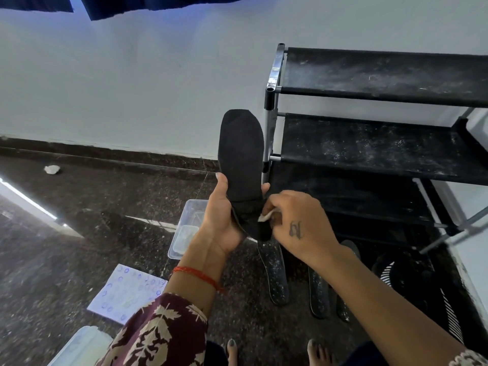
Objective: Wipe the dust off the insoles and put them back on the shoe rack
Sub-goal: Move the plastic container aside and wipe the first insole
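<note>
Insole, black, flat and fabric-topped [240,157], stood nearly upright at the middle of the head view, toe end toward 12 o'clock, its heel end seated in the left hand [224,215]. That hand was clasped round the lower part: the thumb lay along the left edge and fingertips showed past the right edge. The right hand [295,223], at 3 o'clock of the heel, pinched a small white wipe [265,215] in curled fingers and pressed it against the heel's right side. A dark tattoo mark sat on the back of the right hand; it could not be read as letters. A red thread bracelet [198,275] circled the left wrist.

At 2 o'clock stood a black fabric-shelved shoe rack with metal tubes [383,143], its shelves dusty. Below the hands, at 5 o'clock, several dark speckled insoles [274,276] lay on the dark stone floor [79,207]. At 7 o'clock of the hands sat a clear plastic container [187,228], and further toward 7 o'clock a white sheet with blue circular marks [126,294]; no writing there was legible.
</note>
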`<action>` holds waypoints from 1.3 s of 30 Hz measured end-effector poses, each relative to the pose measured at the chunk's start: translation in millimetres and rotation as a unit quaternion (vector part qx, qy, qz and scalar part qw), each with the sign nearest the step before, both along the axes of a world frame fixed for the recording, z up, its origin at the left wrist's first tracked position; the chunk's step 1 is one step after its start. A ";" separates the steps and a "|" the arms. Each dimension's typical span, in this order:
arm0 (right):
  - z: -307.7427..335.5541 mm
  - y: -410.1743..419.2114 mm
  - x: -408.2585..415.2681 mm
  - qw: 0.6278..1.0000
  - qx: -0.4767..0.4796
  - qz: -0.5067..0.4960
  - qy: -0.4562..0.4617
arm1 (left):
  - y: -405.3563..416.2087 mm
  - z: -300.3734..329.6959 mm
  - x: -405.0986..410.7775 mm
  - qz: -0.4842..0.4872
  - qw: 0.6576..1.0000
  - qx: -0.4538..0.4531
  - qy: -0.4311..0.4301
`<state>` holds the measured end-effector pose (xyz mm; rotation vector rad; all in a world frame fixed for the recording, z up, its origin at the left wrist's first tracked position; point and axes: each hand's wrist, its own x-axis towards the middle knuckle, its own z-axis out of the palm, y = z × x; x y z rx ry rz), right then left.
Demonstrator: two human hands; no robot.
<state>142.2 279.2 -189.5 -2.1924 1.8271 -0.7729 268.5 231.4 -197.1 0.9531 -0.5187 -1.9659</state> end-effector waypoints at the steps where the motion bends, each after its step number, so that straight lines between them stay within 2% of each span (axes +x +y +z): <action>1: 0.9 -0.4 -2.6 0.999 -0.027 -0.022 0.000 | 0.5 0.6 0.2 0.000 1.000 -0.006 0.001; 3: 2.8 -0.4 -3.2 0.996 -0.067 -0.019 -0.058 | -0.4 0.1 0.6 -0.003 1.000 -0.011 0.007; 6: 0.9 3.0 7.2 0.988 -0.038 0.077 -0.126 | -0.3 0.1 0.7 -0.014 1.000 -0.007 0.011; 8: -2.2 5.3 14.2 0.987 -0.012 0.114 -0.109 | 0.2 -0.8 1.4 -0.026 0.999 0.002 0.029; 11: -5.7 5.0 15.3 0.992 -0.027 0.112 -0.049 | -0.8 -4.9 3.7 -0.009 0.998 0.015 0.052; 14: -5.3 5.9 17.0 0.995 -0.052 0.082 0.017 | -1.6 -6.2 4.1 -0.004 0.999 0.011 0.031; 20: -2.7 5.2 5.1 0.994 -0.068 -0.002 0.086 | 0.0 -2.5 1.3 -0.014 1.000 -0.022 0.005; 23: -1.0 1.9 -3.5 0.997 -0.066 -0.026 0.000 | -1.5 -0.8 1.8 -0.008 0.999 -0.029 0.019; 25: 0.3 2.8 1.1 0.994 -0.069 0.002 -0.083 | -2.6 -0.2 2.2 0.005 0.999 -0.022 0.033; 27: -0.9 5.7 9.7 0.991 -0.051 0.051 -0.111 | -2.1 -0.7 2.0 0.004 0.999 -0.015 0.044; 29: -2.9 8.3 16.2 0.992 -0.031 0.086 -0.090 | -0.8 -1.4 2.8 -0.004 0.999 -0.010 0.048; 33: -2.5 6.8 14.3 0.995 -0.047 0.085 -0.006 | -0.7 -3.5 5.2 -0.001 0.999 -0.014 0.041; 37: -4.5 4.6 6.6 0.998 -0.032 0.028 0.056 | -1.2 -1.8 2.2 0.015 0.999 -0.019 0.022; 39: -5.8 3.3 0.4 0.998 -0.039 -0.009 0.057 | -0.4 0.6 0.8 0.013 0.999 -0.024 0.027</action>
